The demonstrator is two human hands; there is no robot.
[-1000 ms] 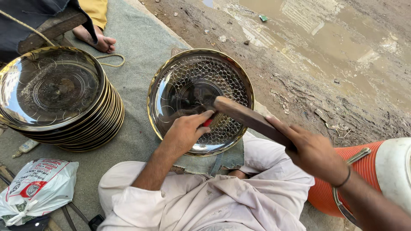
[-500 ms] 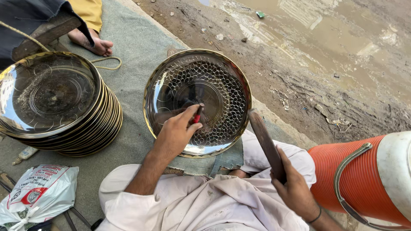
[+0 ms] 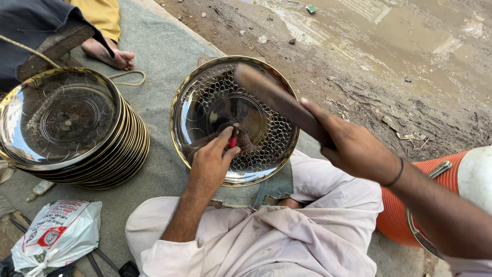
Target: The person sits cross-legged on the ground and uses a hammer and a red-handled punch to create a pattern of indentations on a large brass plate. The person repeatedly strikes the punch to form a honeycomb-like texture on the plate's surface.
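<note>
Holding a small red-handled punch [image 3: 233, 139] upright on a shiny round metal plate [image 3: 205, 97].
The left hand [image 3: 210, 164] is pinching the punch between closed fingertips at the plate's centre, while the right hand [image 3: 353, 149] is gripping a dark wooden bat [image 3: 277, 100] tightly, raised over the plate lying on grey cloth [image 3: 164, 56] before the crossed legs.
</note>
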